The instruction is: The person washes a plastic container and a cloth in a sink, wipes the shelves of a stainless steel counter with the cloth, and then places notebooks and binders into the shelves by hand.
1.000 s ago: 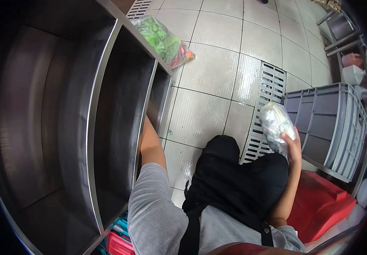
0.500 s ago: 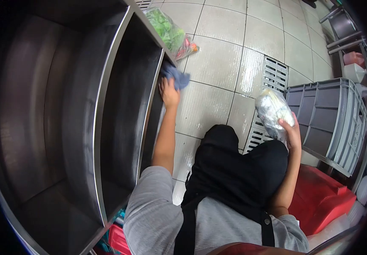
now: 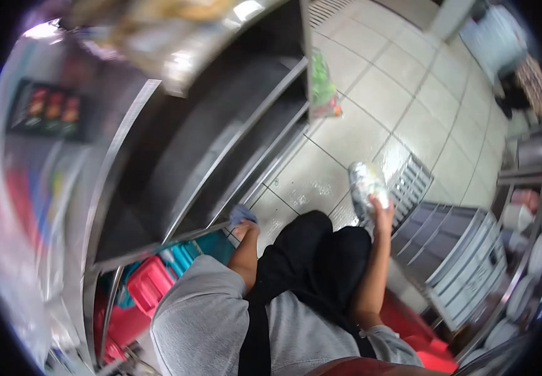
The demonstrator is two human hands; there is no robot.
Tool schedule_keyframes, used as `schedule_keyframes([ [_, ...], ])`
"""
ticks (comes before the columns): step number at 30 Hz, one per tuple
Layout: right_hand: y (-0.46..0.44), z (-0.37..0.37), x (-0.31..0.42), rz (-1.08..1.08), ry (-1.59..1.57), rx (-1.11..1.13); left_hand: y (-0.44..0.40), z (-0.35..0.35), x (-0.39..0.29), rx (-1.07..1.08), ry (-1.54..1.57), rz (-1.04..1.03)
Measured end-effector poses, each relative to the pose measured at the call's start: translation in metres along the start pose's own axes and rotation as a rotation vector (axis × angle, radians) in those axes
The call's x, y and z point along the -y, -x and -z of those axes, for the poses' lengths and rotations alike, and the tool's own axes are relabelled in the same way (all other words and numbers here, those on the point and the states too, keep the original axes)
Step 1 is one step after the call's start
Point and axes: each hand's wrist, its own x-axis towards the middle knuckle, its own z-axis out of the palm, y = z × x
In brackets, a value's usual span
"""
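My left hand (image 3: 246,229) is closed on a blue-grey cloth (image 3: 241,214), low at the near end of the steel shelf unit (image 3: 246,141). The cloth appears to touch the edge of the lowest shelf. My right hand (image 3: 382,213) grips a clear plastic bag (image 3: 366,180) stuffed with something whitish and crinkled that I cannot make out. That bag is held over the floor beside my right knee, its lower end near the drain grate.
Grey plastic crates (image 3: 446,250) stand on the right, by a floor drain grate (image 3: 412,185). A bag of green vegetables (image 3: 322,81) lies past the shelf. Red and teal containers (image 3: 152,282) sit beneath the shelf. A red plastic piece (image 3: 424,341) is behind my right arm.
My view has swung left, bringing in the packed goods at far left. My left hand has drawn the cloth back along the shelf towards me. The right hand still holds the bag.
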Motion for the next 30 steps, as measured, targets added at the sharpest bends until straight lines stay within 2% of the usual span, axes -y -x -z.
schedule_keyframes([
  [1, 0.012, -0.005, 0.016, -0.020, 0.018, 0.043, 0.013, 0.017, 0.000, 0.220, -0.006, 0.027],
  [3, 0.048, -0.017, 0.068, -0.010, 0.054, 0.185, 0.044, 0.064, -0.004, 0.579, -0.300, -0.306],
  [5, 0.096, -0.034, 0.133, -0.020, -0.002, 0.512, 0.068, 0.121, -0.007, 0.794, -0.457, -0.621],
  [7, 0.135, -0.047, 0.190, -0.045, 0.063, 0.809, 0.098, 0.198, 0.003, 0.786, -0.497, -0.781],
  [9, 0.183, -0.069, 0.246, -0.049, 0.110, 0.961, 0.138, 0.307, 0.022, 0.643, -0.517, -0.915],
  [11, 0.232, -0.093, 0.305, -0.050, 0.191, 1.028, 0.144, 0.357, 0.052, 0.540, -0.300, -0.972],
  [13, 0.264, -0.119, 0.343, -0.035, 0.270, 1.064, 0.146, 0.416, 0.069, 0.621, -0.254, -0.970],
  [14, 0.277, -0.130, 0.356, -0.012, 0.270, 1.071, 0.137, 0.413, 0.088, 0.585, -0.217, -0.978],
  [15, 0.287, -0.135, 0.363, -0.001, 0.266, 1.066, 0.162, 0.498, 0.095, 0.661, -0.190, -0.843],
  [17, 0.299, -0.148, 0.372, -0.057, 0.256, 1.049, 0.142, 0.487, 0.133, 0.630, -0.014, -0.783],
  [19, 0.302, -0.161, 0.371, -0.102, 0.252, 1.047, 0.140, 0.518, 0.165, 0.588, 0.031, -0.771],
  [22, 0.301, -0.167, 0.354, -0.200, 0.298, 0.939, 0.120, 0.520, 0.226, 0.582, 0.063, -0.739],
  [23, 0.296, -0.167, 0.339, -0.204, 0.301, 0.925, 0.121, 0.523, 0.248, 0.455, 0.052, -0.782],
  [25, 0.279, -0.164, 0.294, -0.285, 0.312, 0.732, 0.114, 0.527, 0.290, 0.514, 0.034, -0.713],
  [26, 0.269, -0.160, 0.265, -0.314, 0.219, 0.661, 0.106, 0.520, 0.310, 0.517, -0.007, -0.706],
  [27, 0.270, -0.150, 0.244, -0.318, 0.185, 0.611, 0.105, 0.529, 0.324, 0.635, -0.075, -0.589],
  [28, 0.265, -0.154, 0.229, -0.328, 0.148, 0.473, 0.090, 0.512, 0.350, 0.695, -0.179, -0.596],
  [29, 0.263, -0.151, 0.211, -0.355, 0.113, 0.329, 0.100, 0.554, 0.343, 0.848, -0.266, -0.638],
  [30, 0.256, -0.145, 0.197, -0.420, 0.190, 0.233, 0.075, 0.513, 0.387, 0.787, -0.159, -0.736],
])
